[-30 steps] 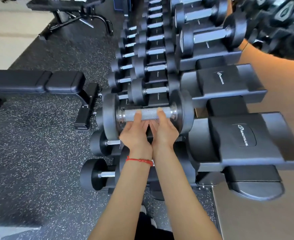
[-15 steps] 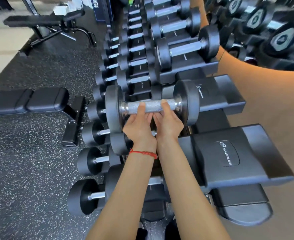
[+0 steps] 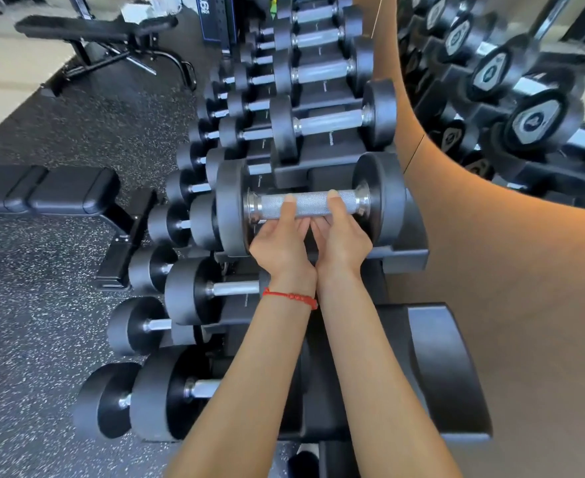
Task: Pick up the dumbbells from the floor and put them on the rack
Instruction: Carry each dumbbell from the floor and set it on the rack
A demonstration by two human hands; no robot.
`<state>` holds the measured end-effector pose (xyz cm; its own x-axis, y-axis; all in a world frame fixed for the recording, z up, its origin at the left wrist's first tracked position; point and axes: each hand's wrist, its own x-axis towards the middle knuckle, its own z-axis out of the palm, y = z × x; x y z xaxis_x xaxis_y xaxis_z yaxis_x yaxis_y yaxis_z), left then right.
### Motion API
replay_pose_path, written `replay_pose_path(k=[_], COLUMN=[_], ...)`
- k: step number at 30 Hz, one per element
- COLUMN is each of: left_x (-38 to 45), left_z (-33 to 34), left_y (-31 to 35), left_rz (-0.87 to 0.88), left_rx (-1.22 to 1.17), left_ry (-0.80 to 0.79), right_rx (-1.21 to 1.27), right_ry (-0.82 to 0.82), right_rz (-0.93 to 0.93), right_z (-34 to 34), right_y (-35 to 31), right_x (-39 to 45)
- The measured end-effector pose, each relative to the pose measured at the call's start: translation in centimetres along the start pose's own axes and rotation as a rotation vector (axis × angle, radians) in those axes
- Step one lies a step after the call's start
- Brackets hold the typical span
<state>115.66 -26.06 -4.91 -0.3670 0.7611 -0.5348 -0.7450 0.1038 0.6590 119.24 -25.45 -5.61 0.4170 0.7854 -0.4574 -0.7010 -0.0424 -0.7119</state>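
A black round-headed dumbbell (image 3: 313, 203) with a knurled steel handle is held level over the top tier of the black rack (image 3: 449, 370). My left hand (image 3: 280, 244), with a red string at the wrist, and my right hand (image 3: 341, 238) grip the handle from below, side by side, thumbs over the bar. Its right head sits above a top-tier saddle; I cannot tell whether it touches. Several more dumbbells fill the rack's tiers beyond and below, such as the closest one behind (image 3: 332, 120).
A flat bench (image 3: 49, 191) stands on the speckled rubber floor (image 3: 42, 305) at left, its foot close to the rack. An adjustable bench (image 3: 94, 32) is at far left. A tan wall (image 3: 525, 288) and a mirror (image 3: 512, 81) lie at right.
Both hands have carried the dumbbell up and farther along the rack, from the lower front to the top tier. The grip has not changed.
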Motion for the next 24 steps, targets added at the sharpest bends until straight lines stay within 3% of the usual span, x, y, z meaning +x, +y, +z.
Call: replay_pose_path(k=[13, 24], left_x=[1.2, 3.1], left_z=[5.1, 5.3], left_y=[-5.5, -5.6], left_rz=[-0.138, -0.21], left_rx=[0.05, 0.041], left_ry=[0.039, 0.11], right_rx=[-0.023, -0.124], right_ry=[0.131, 0.182], right_rz=[0.012, 0.076], right_z=[-2.6, -1.7], right_y=[-3.8, -3.5], right_x=[5.6, 6.5])
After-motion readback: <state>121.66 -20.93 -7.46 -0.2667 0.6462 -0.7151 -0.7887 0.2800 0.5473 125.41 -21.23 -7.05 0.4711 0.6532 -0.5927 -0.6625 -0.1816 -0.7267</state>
